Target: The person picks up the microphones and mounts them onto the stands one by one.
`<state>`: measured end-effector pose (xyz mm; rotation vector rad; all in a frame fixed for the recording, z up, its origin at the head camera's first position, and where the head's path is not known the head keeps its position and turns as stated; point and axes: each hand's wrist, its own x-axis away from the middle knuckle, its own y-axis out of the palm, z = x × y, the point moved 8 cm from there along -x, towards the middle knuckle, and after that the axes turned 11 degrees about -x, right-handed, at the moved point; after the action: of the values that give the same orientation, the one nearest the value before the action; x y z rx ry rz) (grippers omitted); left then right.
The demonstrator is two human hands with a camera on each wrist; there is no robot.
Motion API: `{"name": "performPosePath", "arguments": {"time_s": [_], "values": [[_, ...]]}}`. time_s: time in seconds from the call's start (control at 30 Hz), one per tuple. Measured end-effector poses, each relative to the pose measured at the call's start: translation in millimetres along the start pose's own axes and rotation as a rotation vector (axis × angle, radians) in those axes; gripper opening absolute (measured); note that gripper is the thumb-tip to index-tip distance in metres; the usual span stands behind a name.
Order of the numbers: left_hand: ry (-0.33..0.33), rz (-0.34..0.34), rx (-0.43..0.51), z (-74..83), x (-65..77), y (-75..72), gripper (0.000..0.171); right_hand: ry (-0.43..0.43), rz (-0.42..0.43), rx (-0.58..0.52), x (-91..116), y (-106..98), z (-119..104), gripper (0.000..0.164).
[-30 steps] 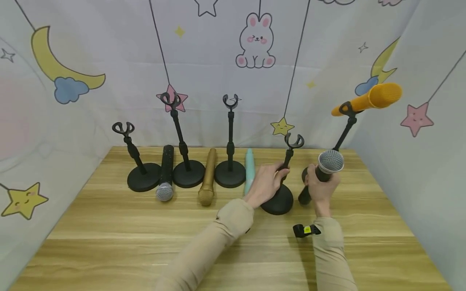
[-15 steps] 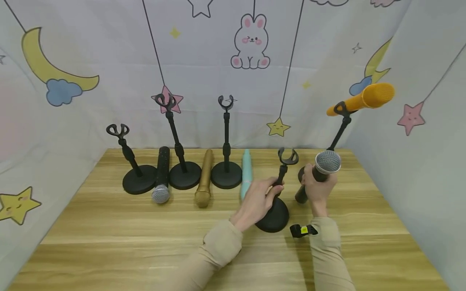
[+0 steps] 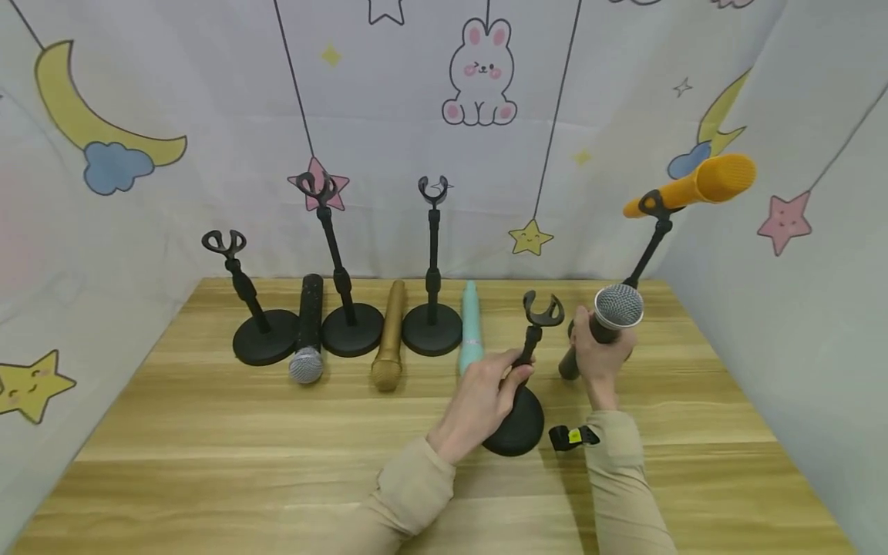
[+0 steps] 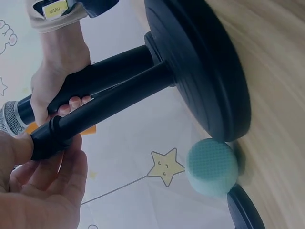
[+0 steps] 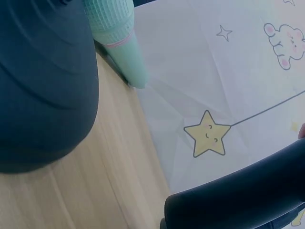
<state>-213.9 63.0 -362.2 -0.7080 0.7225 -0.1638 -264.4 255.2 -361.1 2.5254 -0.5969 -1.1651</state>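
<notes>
My left hand [image 3: 479, 401] grips the pole of a black microphone stand [image 3: 516, 424]. In the left wrist view its thumb and fingers close round the collar on the pole, with the round base [image 4: 200, 62] farther along. The stand's clip [image 3: 543, 310] holds nothing. Just right of it, my right hand [image 3: 602, 358] grips a black microphone [image 3: 619, 307] by the handle, silver mesh head up and handle end slanting down. That handle [image 5: 238, 186] crosses the lower right of the right wrist view. A teal microphone [image 3: 471, 327] lies left of the held stand.
Behind my right hand an orange microphone [image 3: 694, 187] rests in another stand's clip. Leftward stand three stands with vacant clips, the nearest with a base [image 3: 432, 331]. A gold microphone [image 3: 388, 339] and a black one [image 3: 307, 331] lie between them. Printed cloth [image 3: 388, 231] hangs behind.
My left hand has drawn the stand toward me and slightly left, away from the row. My right hand keeps its grip on the black microphone, almost in place.
</notes>
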Motion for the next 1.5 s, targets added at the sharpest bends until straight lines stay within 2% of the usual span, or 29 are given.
{"name": "performPosePath", "arguments": {"time_s": [0.07,0.3,0.47,0.53,0.57,0.63,0.77,0.93,1.17,1.5], "values": [[0.000,-0.004,0.007,0.4,-0.6,0.6,0.015,-0.008,0.003,-0.011,-1,1,-1,0.023],[-0.014,-0.030,0.035,0.8,-0.3,2.8,0.015,-0.125,-0.058,-0.053,-5,15,-20,0.014],[-0.034,-0.052,0.053,-1.0,2.2,6.7,0.019,-0.148,-0.107,-0.031,-6,28,-38,0.006],[-0.040,-0.057,0.054,-1.5,3.1,7.5,0.021,-0.160,-0.136,0.006,-7,36,-47,0.024],[-0.041,-0.058,0.055,-1.5,3.4,7.7,0.021,-0.161,-0.144,0.001,-8,41,-52,0.036],[-0.041,-0.061,0.053,-1.5,3.6,8.0,0.021,-0.167,-0.164,-0.029,-11,51,-61,0.050],[-0.031,-0.060,0.054,-1.1,3.3,7.6,0.018,-0.189,-0.201,-0.152,-13,74,-82,0.056],[-0.010,-0.047,0.053,-1.4,2.7,6.5,0.016,-0.266,-0.280,-0.221,-10,102,-99,0.058],[0.021,-0.029,0.025,-1.3,2.2,7.5,0.015,-0.330,-0.384,-0.182,0,124,-98,0.061],[0.043,-0.011,-0.005,0.4,1.9,6.5,0.013,-0.330,-0.299,-0.115,4,123,-81,0.066]]}}
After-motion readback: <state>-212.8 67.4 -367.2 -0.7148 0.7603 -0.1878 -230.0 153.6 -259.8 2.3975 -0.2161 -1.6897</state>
